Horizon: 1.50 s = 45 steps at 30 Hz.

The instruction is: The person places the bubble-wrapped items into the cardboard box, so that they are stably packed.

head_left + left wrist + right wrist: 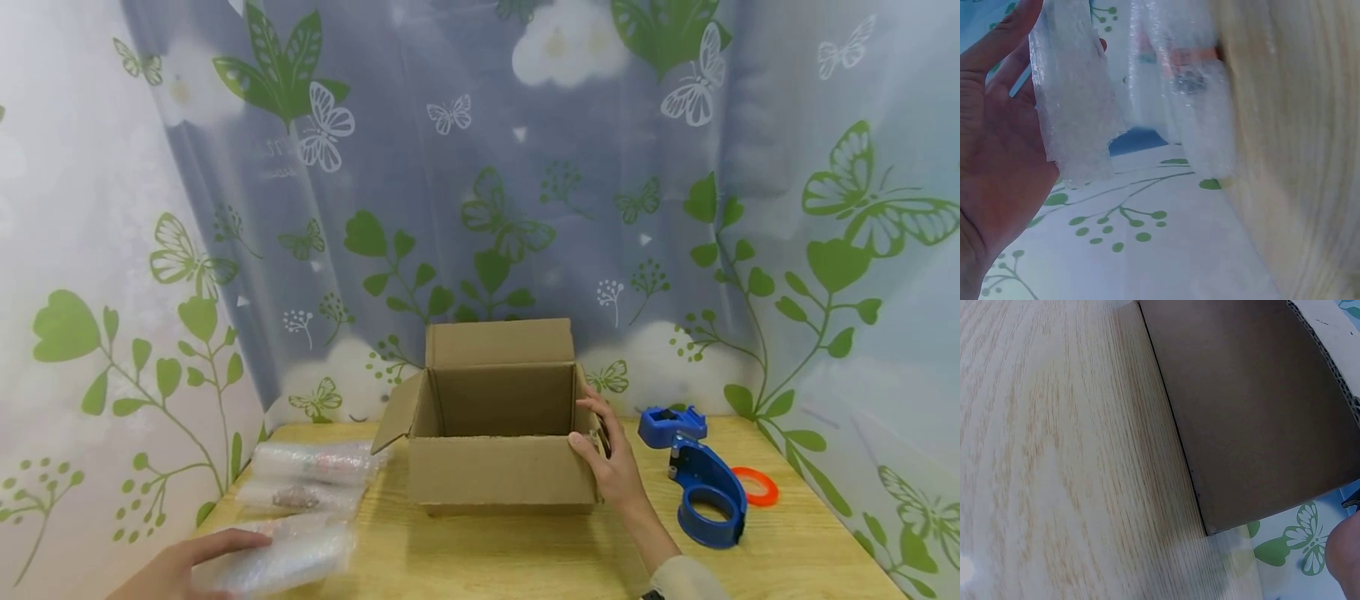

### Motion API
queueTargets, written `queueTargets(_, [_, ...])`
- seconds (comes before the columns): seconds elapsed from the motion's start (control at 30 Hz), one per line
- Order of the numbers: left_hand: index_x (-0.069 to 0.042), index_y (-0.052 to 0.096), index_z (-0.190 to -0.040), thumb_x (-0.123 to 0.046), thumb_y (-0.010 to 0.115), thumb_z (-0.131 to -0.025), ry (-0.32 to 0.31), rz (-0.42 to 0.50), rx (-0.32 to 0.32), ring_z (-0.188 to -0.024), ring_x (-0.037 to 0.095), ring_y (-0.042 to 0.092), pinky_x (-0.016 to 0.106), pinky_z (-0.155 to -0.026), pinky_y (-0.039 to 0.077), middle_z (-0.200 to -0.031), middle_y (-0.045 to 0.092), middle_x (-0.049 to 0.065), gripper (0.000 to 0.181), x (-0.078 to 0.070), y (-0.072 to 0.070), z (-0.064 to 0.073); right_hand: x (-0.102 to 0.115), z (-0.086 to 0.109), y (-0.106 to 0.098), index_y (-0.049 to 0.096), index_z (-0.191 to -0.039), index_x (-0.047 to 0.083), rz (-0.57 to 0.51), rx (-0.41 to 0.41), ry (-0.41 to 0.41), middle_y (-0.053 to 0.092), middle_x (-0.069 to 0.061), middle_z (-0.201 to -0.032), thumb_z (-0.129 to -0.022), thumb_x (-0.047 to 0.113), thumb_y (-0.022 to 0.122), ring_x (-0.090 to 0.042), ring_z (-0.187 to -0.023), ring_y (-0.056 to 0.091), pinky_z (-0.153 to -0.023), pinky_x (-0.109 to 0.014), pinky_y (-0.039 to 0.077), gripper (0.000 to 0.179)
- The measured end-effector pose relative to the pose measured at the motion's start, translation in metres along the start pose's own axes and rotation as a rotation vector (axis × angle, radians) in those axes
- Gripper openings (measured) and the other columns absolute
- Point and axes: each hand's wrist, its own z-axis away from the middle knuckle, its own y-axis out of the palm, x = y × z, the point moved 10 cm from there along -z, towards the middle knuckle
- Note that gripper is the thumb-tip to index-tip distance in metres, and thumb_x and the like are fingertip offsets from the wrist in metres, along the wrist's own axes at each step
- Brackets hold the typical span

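Observation:
An open cardboard box [502, 471] stands mid-table, its back flap raised and its left flap sloping outward. My right hand [617, 467] grips the box at its right side, thumb at the near corner and fingers along the right edge. In the right wrist view only part of that hand [1344, 556] shows, beside the box wall [1254, 419]. At the table's left, my left hand [183, 562] holds a bubble-wrapped package [288, 557], with thumb and fingers about it; the left wrist view shows this package [1075, 94] close up. What is inside the wrap is unclear.
Two more bubble-wrapped packages, a far one [318, 461] and a nearer one [300, 497], lie left of the box. To its right are a blue tape dispenser [708, 487], a smaller blue dispenser [671, 427] and an orange-red tape roll [761, 487]. A patterned curtain [480, 192] hangs behind.

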Motion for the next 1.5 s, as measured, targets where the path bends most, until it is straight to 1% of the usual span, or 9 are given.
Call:
queueTargets(0.13, [-0.026, 0.06, -0.147, -0.019, 0.075, -0.097, -0.029, -0.128, -0.085, -0.116, -0.006, 0.056, 0.021, -0.077, 0.051, -0.139, 0.06, -0.023, 0.053, -0.011, -0.011, -0.005, 0.001, 0.0, 0.0, 0.051, -0.146, 0.011, 0.004, -0.003, -0.003, 0.026, -0.006, -0.171, -0.104, 0.008, 0.06, -0.032, -0.159, 0.014, -0.121, -0.073, 0.012, 0.044])
queueTargets(0.3, [-0.03, 0.065, -0.141, -0.025, 0.084, -0.089, 0.03, -0.276, -0.229, -0.111, -0.003, 0.061, 0.022, -0.074, 0.052, -0.135, 0.065, -0.019, 0.056, -0.037, -0.025, -0.009, 0.002, 0.0, 0.0, 0.052, -0.146, 0.013, 0.009, -0.003, -0.002, 0.027, -0.006, -0.171, -0.104, 0.008, 0.06, -0.032, -0.159, 0.016, -0.121, -0.072, 0.012, 0.043])
queueTargets(0.4, [-0.03, 0.067, -0.138, -0.027, 0.088, -0.083, 0.057, -0.321, -0.295, -0.114, -0.003, 0.061, 0.021, -0.077, 0.053, -0.133, 0.068, -0.017, 0.059, -0.05, -0.032, -0.013, 0.002, 0.0, 0.0, 0.051, -0.146, 0.014, 0.009, -0.001, -0.001, 0.026, -0.007, -0.171, -0.104, 0.008, 0.06, -0.033, -0.159, 0.015, -0.121, -0.072, 0.012, 0.043])
queueTargets(0.5, [-0.032, 0.068, -0.137, -0.028, 0.09, -0.08, 0.054, -0.341, -0.337, -0.117, -0.002, 0.061, 0.021, -0.083, 0.053, -0.132, 0.07, -0.012, 0.061, -0.06, -0.038, -0.018, 0.002, 0.0, 0.0, 0.052, -0.146, 0.014, 0.007, -0.002, 0.0, 0.026, -0.009, -0.171, -0.104, 0.008, 0.06, -0.033, -0.159, 0.015, -0.121, -0.073, 0.012, 0.043])
queueTargets(0.6, [-0.032, 0.068, -0.137, -0.027, 0.09, -0.08, 0.049, -0.348, -0.342, -0.117, 0.002, 0.062, 0.023, -0.084, 0.054, -0.132, 0.071, -0.004, 0.061, -0.067, -0.043, -0.025, 0.003, 0.0, 0.0, 0.051, -0.146, 0.012, 0.008, -0.004, -0.007, 0.026, -0.011, -0.17, -0.103, 0.008, 0.06, -0.034, -0.159, 0.016, -0.121, -0.074, 0.011, 0.044])
queueTargets(0.73, [-0.031, 0.066, -0.14, -0.026, 0.088, -0.084, 0.045, -0.346, -0.314, -0.116, 0.006, 0.064, 0.026, -0.081, 0.056, -0.133, 0.071, 0.002, 0.06, -0.075, -0.045, -0.034, 0.004, 0.0, 0.0, 0.051, -0.146, 0.009, 0.01, -0.001, -0.015, 0.026, -0.011, -0.17, -0.103, 0.007, 0.06, -0.035, -0.158, 0.016, -0.12, -0.074, 0.011, 0.044])
queueTargets(1.03, [-0.036, 0.063, -0.142, -0.033, 0.082, -0.091, 0.021, -0.315, -0.302, -0.126, 0.016, 0.061, 0.033, -0.087, 0.056, -0.141, 0.066, -0.004, 0.055, -0.094, -0.049, -0.056, 0.004, 0.001, 0.0, 0.051, -0.146, 0.012, 0.019, -0.001, -0.005, 0.026, -0.006, -0.171, -0.103, 0.008, 0.06, -0.034, -0.159, 0.016, -0.12, -0.074, 0.011, 0.044])
queueTargets(1.3, [-0.033, 0.062, -0.144, -0.037, 0.082, -0.09, 0.073, -0.293, -0.315, -0.131, 0.035, 0.059, 0.06, -0.096, 0.053, -0.145, 0.063, -0.003, 0.058, -0.112, -0.05, -0.08, 0.006, 0.0, 0.0, 0.052, -0.146, 0.013, 0.022, -0.004, -0.013, 0.027, -0.01, -0.17, -0.103, 0.007, 0.061, -0.035, -0.158, 0.017, -0.12, -0.074, 0.011, 0.044])
queueTargets(1.5, [-0.031, 0.063, -0.144, -0.036, 0.081, -0.091, 0.087, -0.253, -0.326, -0.135, 0.039, 0.056, 0.067, -0.101, 0.048, -0.146, 0.063, 0.0, 0.055, -0.115, -0.051, -0.099, 0.006, 0.001, 0.0, 0.051, -0.146, 0.011, 0.026, -0.002, -0.015, 0.026, -0.01, -0.17, -0.103, 0.007, 0.06, -0.035, -0.159, 0.016, -0.12, -0.075, 0.011, 0.044])
